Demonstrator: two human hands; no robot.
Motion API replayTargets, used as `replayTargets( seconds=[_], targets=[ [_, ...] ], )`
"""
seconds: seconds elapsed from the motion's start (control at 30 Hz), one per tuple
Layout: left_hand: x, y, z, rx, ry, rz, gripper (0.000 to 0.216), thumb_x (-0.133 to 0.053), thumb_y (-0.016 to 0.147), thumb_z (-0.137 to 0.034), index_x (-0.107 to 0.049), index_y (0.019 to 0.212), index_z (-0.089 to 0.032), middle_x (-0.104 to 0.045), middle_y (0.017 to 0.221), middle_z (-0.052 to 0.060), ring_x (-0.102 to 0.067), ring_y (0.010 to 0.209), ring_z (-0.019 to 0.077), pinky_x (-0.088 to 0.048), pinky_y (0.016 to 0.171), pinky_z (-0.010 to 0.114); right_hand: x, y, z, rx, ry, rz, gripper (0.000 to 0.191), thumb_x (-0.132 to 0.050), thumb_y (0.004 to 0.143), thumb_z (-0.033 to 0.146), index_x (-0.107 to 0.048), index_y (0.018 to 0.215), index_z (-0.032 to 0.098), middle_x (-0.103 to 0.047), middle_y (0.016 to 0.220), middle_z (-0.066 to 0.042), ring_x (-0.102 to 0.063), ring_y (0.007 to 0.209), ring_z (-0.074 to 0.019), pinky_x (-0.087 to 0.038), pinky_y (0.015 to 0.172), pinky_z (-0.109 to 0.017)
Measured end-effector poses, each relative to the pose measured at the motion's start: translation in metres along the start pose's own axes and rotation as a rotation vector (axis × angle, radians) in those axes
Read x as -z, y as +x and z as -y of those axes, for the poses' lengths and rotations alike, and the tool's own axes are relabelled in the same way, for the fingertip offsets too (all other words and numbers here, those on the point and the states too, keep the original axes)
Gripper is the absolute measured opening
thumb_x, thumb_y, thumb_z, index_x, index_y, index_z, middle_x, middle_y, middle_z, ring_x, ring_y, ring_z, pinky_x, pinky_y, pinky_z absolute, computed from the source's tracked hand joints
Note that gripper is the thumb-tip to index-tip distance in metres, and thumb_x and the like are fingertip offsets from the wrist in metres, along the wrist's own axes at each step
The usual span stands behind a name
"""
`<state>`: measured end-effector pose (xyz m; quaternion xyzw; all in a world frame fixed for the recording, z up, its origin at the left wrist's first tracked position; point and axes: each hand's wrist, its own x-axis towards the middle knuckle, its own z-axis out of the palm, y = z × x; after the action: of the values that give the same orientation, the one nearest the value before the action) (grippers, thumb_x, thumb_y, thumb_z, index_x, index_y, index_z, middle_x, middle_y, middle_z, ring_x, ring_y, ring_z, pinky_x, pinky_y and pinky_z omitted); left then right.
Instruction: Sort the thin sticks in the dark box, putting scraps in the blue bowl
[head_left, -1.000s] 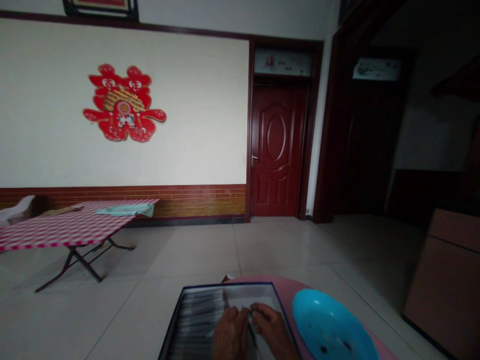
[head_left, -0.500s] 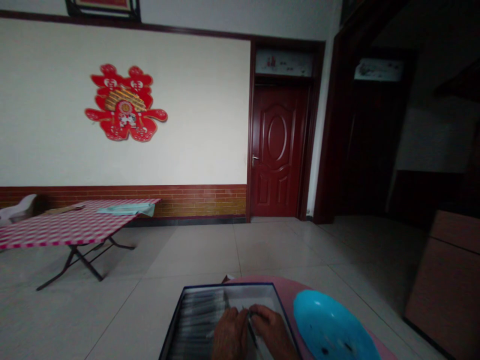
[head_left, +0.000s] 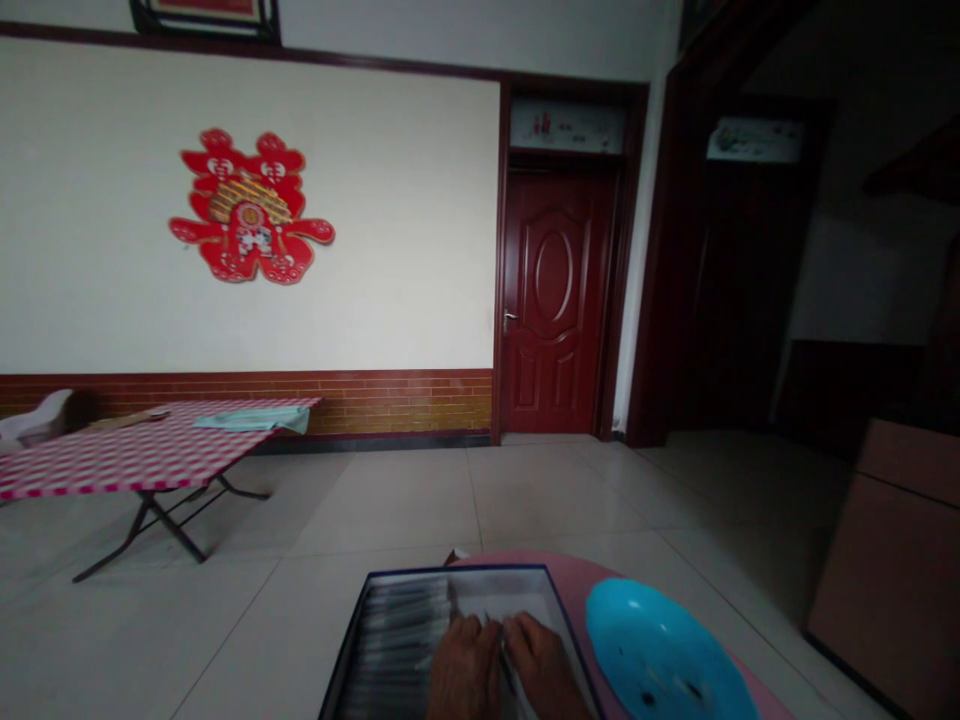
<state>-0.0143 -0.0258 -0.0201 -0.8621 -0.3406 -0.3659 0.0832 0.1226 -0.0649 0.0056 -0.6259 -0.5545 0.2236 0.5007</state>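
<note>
Both my hands rest inside a shallow dark-rimmed box at the bottom middle of the view. My left hand and my right hand are side by side, fingers curled together, pinching a thin dark rod-like piece between them. Rows of thin grey pieces fill the left half of the box. The right half shows a pale bare bottom. My wrists are cut off by the frame's edge.
A blue plastic bowl sits right of the box on a pink round table. A folding table with red checked cloth stands at left. A dark red door is ahead; a brown cabinet at right.
My hands have shifted slightly lower in the box and drawn closer together around the thin piece. The room and other objects stay as they were.
</note>
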Motion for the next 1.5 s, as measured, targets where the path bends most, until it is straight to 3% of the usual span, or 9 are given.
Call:
replayTargets(
  seconds=[0.13, 0.27, 0.6, 0.8, 0.97, 1.13, 1.3, 1.5],
  targets=[
    [-0.001, 0.0, -0.003, -0.008, -0.006, 0.032, 0.025, -0.049, 0.083, -0.013, -0.063, 0.099, -0.026, -0.064, 0.081, 0.003, -0.06, 0.073, 0.0185, -0.046, 0.067, 0.026, 0.003, -0.001, -0.002, -0.045, -0.054, 0.016, 0.045, -0.04, 0.082, 0.058, -0.058, 0.061, 0.023, -0.067, 0.066, -0.008, -0.057, 0.064, -0.021, -0.041, 0.065, -0.032],
    [-0.001, 0.001, -0.005, 0.02, 0.019, 0.055, 0.026, -0.048, 0.083, -0.012, -0.065, 0.098, -0.025, -0.065, 0.081, 0.004, -0.061, 0.074, 0.0181, -0.045, 0.067, 0.025, 0.009, -0.002, 0.001, -0.06, -0.029, 0.003, 0.034, -0.053, 0.078, 0.054, -0.061, 0.064, 0.024, -0.069, 0.072, -0.008, -0.059, 0.07, -0.0229, -0.042, 0.069, -0.031],
    [0.004, 0.001, -0.003, 0.037, 0.011, 0.038, 0.027, -0.047, 0.082, -0.011, -0.067, 0.097, -0.024, -0.066, 0.08, 0.004, -0.063, 0.073, 0.0181, -0.047, 0.065, 0.025, 0.001, -0.002, -0.003, -0.051, -0.025, 0.029, 0.023, -0.041, 0.08, 0.043, -0.049, 0.069, 0.025, -0.061, 0.071, -0.003, -0.058, 0.07, -0.0198, -0.043, 0.066, -0.029],
    [0.006, 0.002, -0.01, 0.011, 0.018, 0.039, 0.022, -0.048, 0.083, -0.013, -0.066, 0.091, -0.024, -0.065, 0.077, 0.003, -0.061, 0.07, 0.0182, -0.046, 0.064, 0.026, 0.0, -0.003, -0.008, -0.086, -0.102, 0.034, 0.031, -0.043, 0.08, 0.051, -0.056, 0.066, 0.025, -0.068, 0.076, -0.007, -0.06, 0.074, -0.0216, -0.043, 0.073, -0.03],
    [0.016, 0.004, -0.016, 0.039, -0.002, 0.081, 0.023, -0.05, 0.082, -0.01, -0.065, 0.092, -0.024, -0.065, 0.078, 0.002, -0.062, 0.072, 0.0186, -0.046, 0.065, 0.026, 0.003, -0.001, -0.002, -0.097, -0.07, 0.066, 0.051, -0.034, 0.084, 0.058, -0.059, 0.06, 0.022, -0.066, 0.065, -0.01, -0.059, 0.065, -0.0234, -0.04, 0.065, -0.033],
    [0.019, 0.005, -0.016, 0.071, -0.033, 0.123, 0.024, -0.048, 0.084, -0.01, -0.066, 0.093, -0.023, -0.065, 0.079, 0.003, -0.063, 0.075, 0.0189, -0.047, 0.066, 0.027, 0.008, -0.004, -0.002, -0.046, -0.072, 0.037, 0.031, -0.048, 0.079, 0.049, -0.062, 0.069, 0.024, -0.069, 0.077, -0.007, -0.059, 0.075, -0.0225, -0.04, 0.072, -0.031],
    [0.013, 0.001, -0.012, 0.051, -0.026, 0.082, 0.023, -0.047, 0.085, -0.012, -0.066, 0.093, -0.022, -0.065, 0.078, 0.004, -0.062, 0.073, 0.019, -0.046, 0.065, 0.027, 0.0, -0.006, -0.009, -0.031, -0.107, 0.034, 0.026, -0.037, 0.081, 0.041, -0.047, 0.064, 0.024, -0.06, 0.068, -0.003, -0.053, 0.065, -0.0176, -0.039, 0.063, -0.029],
    [0.004, -0.004, -0.008, -0.034, -0.016, -0.065, 0.022, -0.048, 0.083, -0.012, -0.063, 0.096, -0.022, -0.062, 0.074, 0.003, -0.06, 0.067, 0.0175, -0.044, 0.06, 0.025, -0.002, -0.004, -0.009, -0.043, -0.19, 0.053, 0.039, -0.033, 0.084, 0.049, -0.052, 0.062, 0.023, -0.065, 0.068, -0.007, -0.056, 0.065, -0.0184, -0.039, 0.064, -0.029]
  ],
)
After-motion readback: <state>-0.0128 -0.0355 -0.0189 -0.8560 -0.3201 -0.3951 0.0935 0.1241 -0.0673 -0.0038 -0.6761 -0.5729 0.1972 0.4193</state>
